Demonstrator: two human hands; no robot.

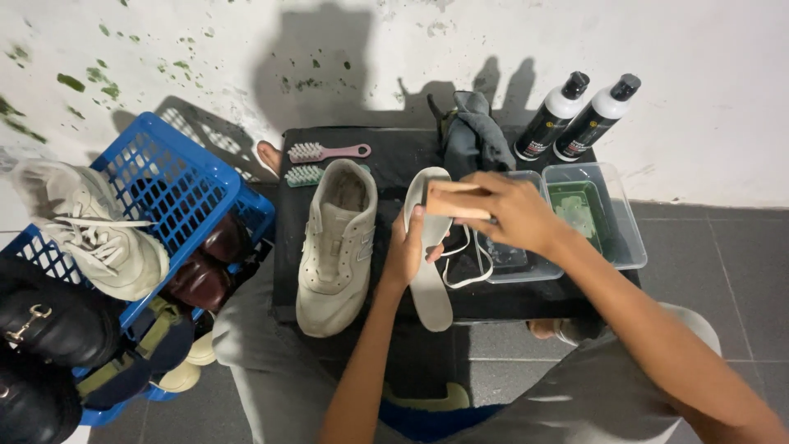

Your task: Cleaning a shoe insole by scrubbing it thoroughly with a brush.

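A pale insole (429, 279) lies lengthwise on a small black table (394, 156), and my left hand (404, 251) holds it by its left edge. My right hand (511, 212) grips a wooden brush (454, 201) and presses it on the upper part of the insole. A dirty off-white sneaker (335, 247) rests just left of the insole, toe toward me. White laces (468, 267) lie curled to the right of the insole.
Two clear plastic tubs (616, 222) sit at the right, one with greenish water. Two black bottles with white shoulders (575, 119) stand behind them, beside a grey cloth (477, 136). Two small brushes (320, 163) lie at the back. A blue basket (177, 193) at left holds several shoes.
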